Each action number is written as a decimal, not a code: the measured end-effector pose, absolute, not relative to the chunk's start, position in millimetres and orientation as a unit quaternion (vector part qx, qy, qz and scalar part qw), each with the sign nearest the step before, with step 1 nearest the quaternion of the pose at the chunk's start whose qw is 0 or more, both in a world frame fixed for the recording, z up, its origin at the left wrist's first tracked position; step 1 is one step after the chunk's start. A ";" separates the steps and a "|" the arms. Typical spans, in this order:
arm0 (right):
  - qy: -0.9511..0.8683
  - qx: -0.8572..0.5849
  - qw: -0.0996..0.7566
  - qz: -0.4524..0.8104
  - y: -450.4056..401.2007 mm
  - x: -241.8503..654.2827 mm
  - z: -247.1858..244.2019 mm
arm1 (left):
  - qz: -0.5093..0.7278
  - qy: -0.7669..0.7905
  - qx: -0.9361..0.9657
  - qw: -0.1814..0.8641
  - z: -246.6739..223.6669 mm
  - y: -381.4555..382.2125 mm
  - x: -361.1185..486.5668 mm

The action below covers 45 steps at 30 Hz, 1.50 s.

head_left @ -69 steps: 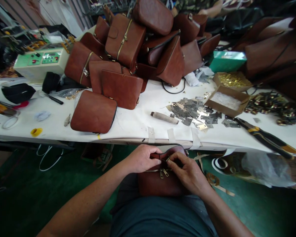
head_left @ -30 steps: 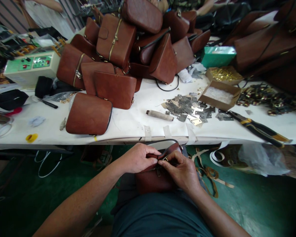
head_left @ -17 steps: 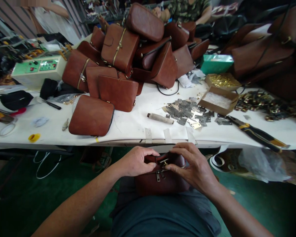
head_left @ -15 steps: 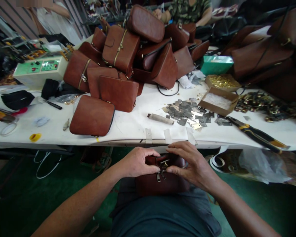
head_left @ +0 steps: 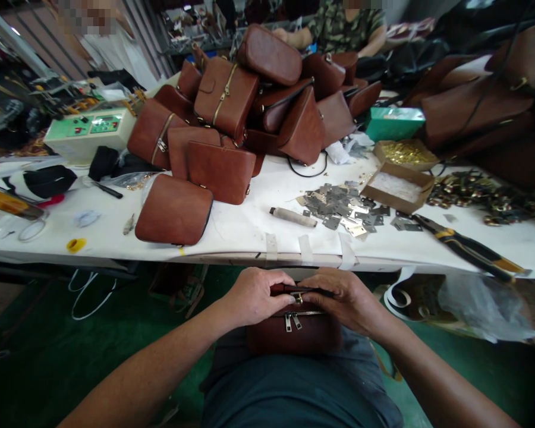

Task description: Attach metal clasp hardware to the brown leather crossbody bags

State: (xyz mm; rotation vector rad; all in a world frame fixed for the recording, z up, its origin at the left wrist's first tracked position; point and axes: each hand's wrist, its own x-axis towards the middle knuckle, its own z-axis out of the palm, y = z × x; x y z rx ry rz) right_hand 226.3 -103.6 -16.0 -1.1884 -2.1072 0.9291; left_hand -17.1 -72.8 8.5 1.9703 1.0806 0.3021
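Tabletop (head_left: 325,241): passable in front of the metal plates (head_left: 332,202)
Pliers (head_left: 470,245): block right of plates
Grey rod (head_left: 293,217): blocks left

I wear a dark teal top (head_left: 289,392) of plain-looking, matte cloth, rounded over my belly, with soft creases curving across its front. The colour deepens almost to black where shadow falls in the folds. My trousers (head_left: 368,380) show on either side of it, a dark, dull blue-grey, loose and rumpled over the right thigh. My left forearm (head_left: 160,362) and right forearm (head_left: 437,362) are uncovered, broad towards the elbow and slimmer at the wrist. My hands, the left hand (head_left: 259,295) and the right hand (head_left: 345,295), are bare too.
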 end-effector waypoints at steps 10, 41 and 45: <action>-0.735 -0.452 0.262 0.433 -104.3 224.7 -2.2 | 0.139 0.442 0.756 0.462 13.4 -72.0 -15.5; -0.641 -0.629 0.346 0.271 -119.9 185.5 -31.4 | 0.072 0.470 0.670 0.571 0.2 -32.1 -8.9; -0.607 -0.634 0.379 0.293 -123.5 174.1 -39.8 | 0.068 0.465 0.683 0.560 -0.5 -35.2 -10.7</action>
